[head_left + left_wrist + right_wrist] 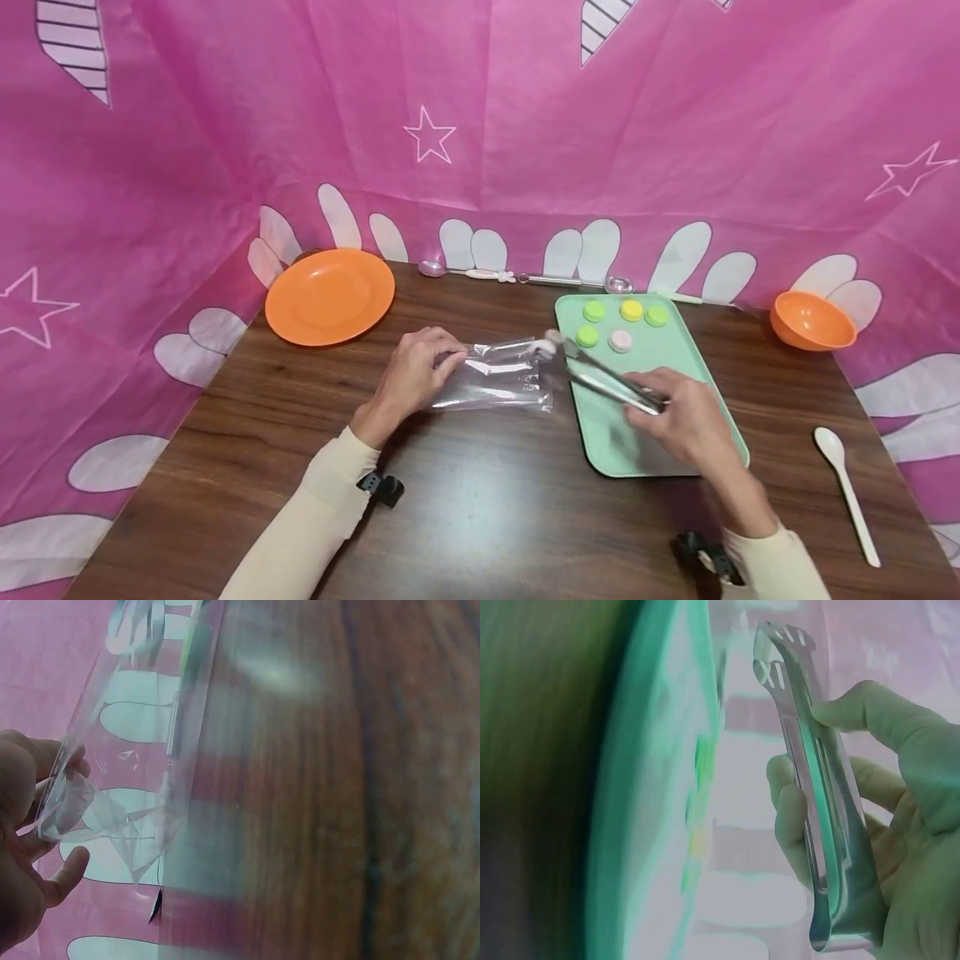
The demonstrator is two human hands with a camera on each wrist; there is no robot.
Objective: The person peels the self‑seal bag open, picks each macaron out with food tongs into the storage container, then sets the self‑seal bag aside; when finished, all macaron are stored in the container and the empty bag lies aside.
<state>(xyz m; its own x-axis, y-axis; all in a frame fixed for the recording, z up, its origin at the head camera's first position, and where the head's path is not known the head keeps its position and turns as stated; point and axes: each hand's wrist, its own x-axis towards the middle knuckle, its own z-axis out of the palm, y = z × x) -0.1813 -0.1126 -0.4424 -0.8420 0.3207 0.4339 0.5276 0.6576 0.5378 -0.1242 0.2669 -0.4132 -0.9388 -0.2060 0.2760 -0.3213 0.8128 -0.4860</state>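
My left hand pinches one end of a clear plastic bag, which stretches to the right over the dark wooden table. In the left wrist view the fingers and thumb are at the bag's crinkled end. With my right hand I grip metal tongs, thumb on one arm and fingers round the other. Their slotted tips point left, at the bag's right end, where a small pale thing shows blurred. Beneath the tongs lies a mint-green tray bearing several small macarons: green, yellow and pale pink.
An orange plate sits at the back left, an orange bowl at the back right. Along the back edge lie a spoon, a metal scoop and a pale-handled utensil. A white spoon lies far right.
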